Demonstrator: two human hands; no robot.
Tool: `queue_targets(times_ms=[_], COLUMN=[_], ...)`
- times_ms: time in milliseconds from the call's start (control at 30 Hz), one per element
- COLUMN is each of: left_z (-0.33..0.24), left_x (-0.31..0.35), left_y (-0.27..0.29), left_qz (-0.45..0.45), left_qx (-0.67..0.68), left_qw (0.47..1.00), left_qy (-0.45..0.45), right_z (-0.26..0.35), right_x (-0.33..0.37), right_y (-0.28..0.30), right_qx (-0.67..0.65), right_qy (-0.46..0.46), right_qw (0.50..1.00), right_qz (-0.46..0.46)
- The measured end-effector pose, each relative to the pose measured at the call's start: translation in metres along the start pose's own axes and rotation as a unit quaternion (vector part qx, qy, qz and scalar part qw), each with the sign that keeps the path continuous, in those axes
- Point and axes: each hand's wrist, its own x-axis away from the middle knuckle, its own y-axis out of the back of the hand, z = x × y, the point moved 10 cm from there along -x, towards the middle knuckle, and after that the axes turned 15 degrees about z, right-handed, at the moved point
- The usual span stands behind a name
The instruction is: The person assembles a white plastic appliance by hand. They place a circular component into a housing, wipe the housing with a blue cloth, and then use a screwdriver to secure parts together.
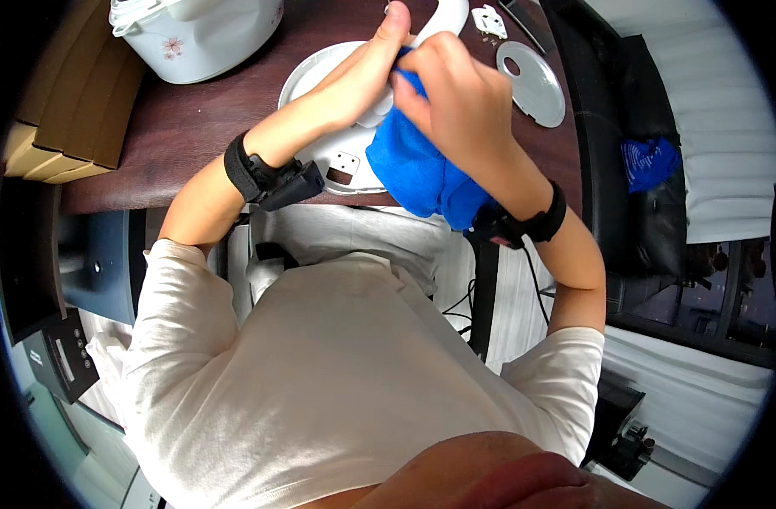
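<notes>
My right hand [460,102] pinches a blue cloth [413,165], which hangs down toward the table's near edge. Beside it, my left hand [358,76] has its thumb raised and its fingers mostly hidden, at a white plastic piece with a curved arm [447,19]. The top of the cloth lies between both hands. Under them on the table is a large round white plastic part [297,85], with a rectangular cutout near its close edge. How the curved piece joins the round part is hidden by my hands.
On the dark wooden table [193,136] stand a white rice cooker [205,42] with a flower print and cardboard boxes [86,93] at left. To the right lie a grey disc [540,89], a small white part [489,21] and a dark flat object [526,24]. A black sofa [600,93] stands beyond.
</notes>
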Motion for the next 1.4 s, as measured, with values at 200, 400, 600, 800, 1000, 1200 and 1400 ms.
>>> queue_targets(times_ms=[200, 400, 600, 800, 1000, 1200, 1400], left_z=[-0.015, -0.009, -0.014, -0.011, -0.024, -0.020, -0.028], left_x=[0.011, 0.012, 0.010, 0.011, 0.007, 0.009, 0.015], left_y=[0.002, -0.017, 0.003, 0.006, -0.001, -0.019, -0.038], left_qz=[0.011, 0.087, -0.012, -0.042, 0.000, 0.083, 0.133], left_qx=[-0.095, -0.027, -0.064, -0.039, -0.099, -0.043, -0.093], left_qw=[0.995, 0.996, 0.998, 0.998, 0.993, 0.995, 0.987], left_qy=[-0.003, 0.022, -0.003, -0.007, -0.070, -0.044, -0.015], right_z=[-0.028, -0.065, -0.003, 0.021, -0.015, -0.067, -0.129], right_x=[-0.005, -0.013, 0.000, 0.003, -0.013, -0.021, -0.026], right_y=[-0.002, 0.015, 0.001, -0.004, 0.004, 0.015, 0.028], right_qx=[0.062, 0.113, 0.038, 0.020, 0.049, 0.089, -0.025], right_qy=[-0.049, -0.072, 0.012, 0.031, -0.014, -0.096, -0.133], right_qw=[0.996, 0.986, 0.999, 0.999, 0.997, 0.991, 0.988], right_qz=[-0.049, -0.103, -0.006, -0.021, -0.056, -0.035, 0.068])
